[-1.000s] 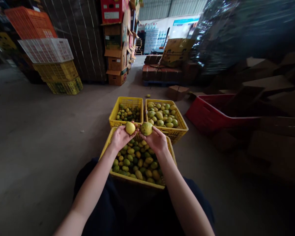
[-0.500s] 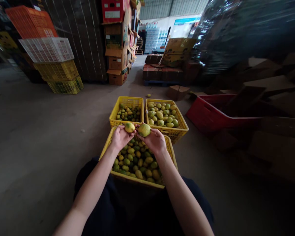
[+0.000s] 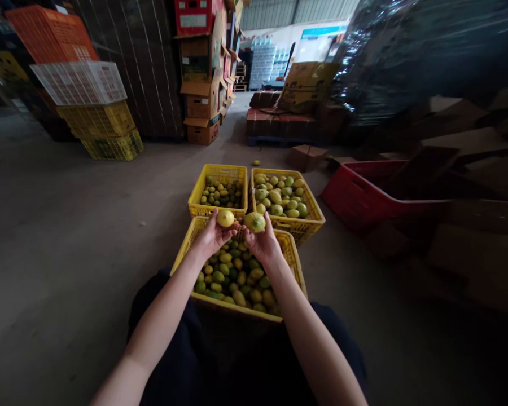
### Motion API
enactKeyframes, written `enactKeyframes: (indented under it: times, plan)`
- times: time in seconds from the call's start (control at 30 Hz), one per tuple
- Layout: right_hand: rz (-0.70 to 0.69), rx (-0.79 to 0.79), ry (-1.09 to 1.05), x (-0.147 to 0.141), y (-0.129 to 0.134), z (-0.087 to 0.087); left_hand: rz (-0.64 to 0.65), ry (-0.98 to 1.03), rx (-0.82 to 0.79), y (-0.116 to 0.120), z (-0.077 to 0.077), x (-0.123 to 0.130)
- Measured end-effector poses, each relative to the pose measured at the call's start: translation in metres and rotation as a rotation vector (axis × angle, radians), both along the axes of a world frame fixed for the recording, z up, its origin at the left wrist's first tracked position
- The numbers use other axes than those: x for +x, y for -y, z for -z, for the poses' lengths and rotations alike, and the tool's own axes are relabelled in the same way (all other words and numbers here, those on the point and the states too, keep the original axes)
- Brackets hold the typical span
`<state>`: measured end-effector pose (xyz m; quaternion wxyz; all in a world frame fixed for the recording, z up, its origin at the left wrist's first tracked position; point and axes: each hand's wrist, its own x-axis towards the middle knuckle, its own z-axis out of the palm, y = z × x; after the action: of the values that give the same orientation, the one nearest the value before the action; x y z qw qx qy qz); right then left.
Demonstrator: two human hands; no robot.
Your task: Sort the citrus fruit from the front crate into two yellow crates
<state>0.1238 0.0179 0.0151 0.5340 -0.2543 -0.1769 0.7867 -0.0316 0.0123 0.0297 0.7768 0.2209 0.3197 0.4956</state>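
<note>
The left hand (image 3: 210, 238) cups a small yellow fruit (image 3: 226, 217) at its fingertips, and the right hand (image 3: 262, 242) closes its fingers around a larger greenish fruit (image 3: 254, 221); the two fruits sit just beside each other above the far edge of the near yellow crate (image 3: 185, 242), which is full of mixed fruit. Beyond it stand the left far crate (image 3: 217, 168) and the right far crate (image 3: 306, 201), both holding fruit. The palms hide the undersides of both fruits, and the right side of the floor is dark and hard to read. Since half a second ago both hands have shifted slightly, the right fruit now sitting a little further right.
</note>
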Motion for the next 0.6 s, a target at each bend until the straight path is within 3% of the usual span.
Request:
enactKeyframes:
  times: [0.07,0.23,0.3,0.4,0.5,0.6]
  plan:
    - [0.063,0.097,0.148,0.000,0.001,0.000,-0.076,-0.079,0.118,0.000,0.002,0.000]
    - [0.425,0.486,0.765,0.004,0.006,-0.001,-0.247,-0.446,0.565,0.000,0.011,-0.002]
    - [0.447,0.578,0.868,0.005,0.008,-0.003,-0.237,-0.567,0.647,-0.002,0.014,-0.004]
    - [0.395,0.571,0.881,0.007,0.012,-0.006,-0.197,-0.678,0.685,-0.006,0.016,-0.009]
    - [0.328,0.414,0.856,0.015,0.012,-0.005,0.030,-0.870,0.706,-0.004,0.021,-0.013]
    - [0.217,0.195,0.870,0.030,0.010,0.004,0.611,-1.152,0.604,0.016,0.040,-0.006]
